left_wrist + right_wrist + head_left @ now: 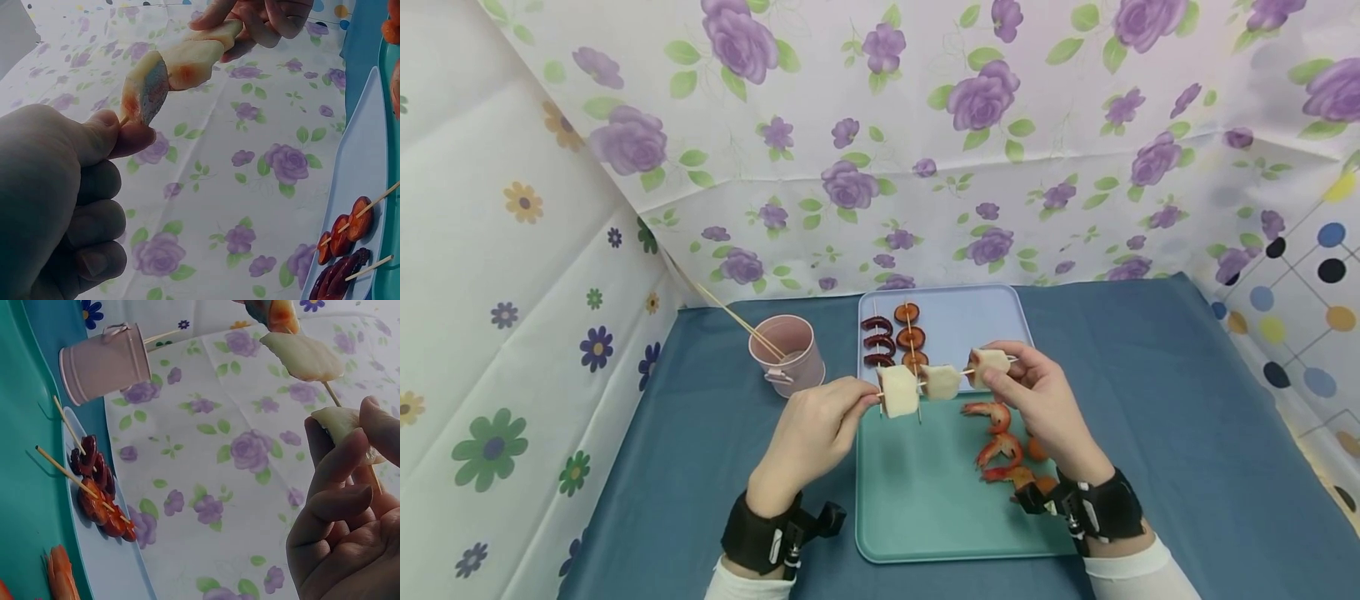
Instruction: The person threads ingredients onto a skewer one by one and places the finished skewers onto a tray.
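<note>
A bamboo skewer with three pale, thick chunks is held level above the trays. My left hand pinches its left end between thumb and forefinger, right beside the first chunk. In the left wrist view that chunk shows a silvery grey skin on one face. At the other end my right hand grips the third chunk between thumb and fingers, and the stick's tip pokes out past it. The middle chunk sits between the hands, untouched, with bare stick on its right.
Below lies a green tray with several shrimps and orange pieces on its right side. Behind it, a pale blue tray bears a skewer of dark curled pieces and one of brown round slices. A pink bucket holding thin sticks stands left.
</note>
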Motion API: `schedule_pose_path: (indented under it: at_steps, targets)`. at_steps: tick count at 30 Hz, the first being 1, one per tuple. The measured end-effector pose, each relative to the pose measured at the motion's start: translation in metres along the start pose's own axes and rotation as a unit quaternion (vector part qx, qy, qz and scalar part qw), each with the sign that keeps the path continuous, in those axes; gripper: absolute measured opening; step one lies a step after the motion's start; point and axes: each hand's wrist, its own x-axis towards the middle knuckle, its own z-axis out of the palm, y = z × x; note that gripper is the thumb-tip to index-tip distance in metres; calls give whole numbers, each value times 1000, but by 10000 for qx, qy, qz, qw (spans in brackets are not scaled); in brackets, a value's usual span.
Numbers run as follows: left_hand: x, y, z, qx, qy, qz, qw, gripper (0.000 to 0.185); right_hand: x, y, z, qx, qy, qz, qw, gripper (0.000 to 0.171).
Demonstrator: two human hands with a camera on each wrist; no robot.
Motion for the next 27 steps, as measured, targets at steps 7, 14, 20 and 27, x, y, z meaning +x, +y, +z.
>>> schedule_pose_path:
  at_steps: [7,14,20,27]
  targets:
    - [0,-2,3,-62,57,-52,10000,4,1,-1,-2,-91,-186,73,9998,47]
    - [1,-4,7,-193,73,-262,9994,5,4,0,-9,-424,-365,101,9984,59]
    - [1,-9,21,-623,196,-582,9962,6,5,-1,-14,-304,-220,-152,9992,50]
    - [6,-8,58,-1378,317,-1805,9734,15,5,-4,-13,25,512,110,9986,60]
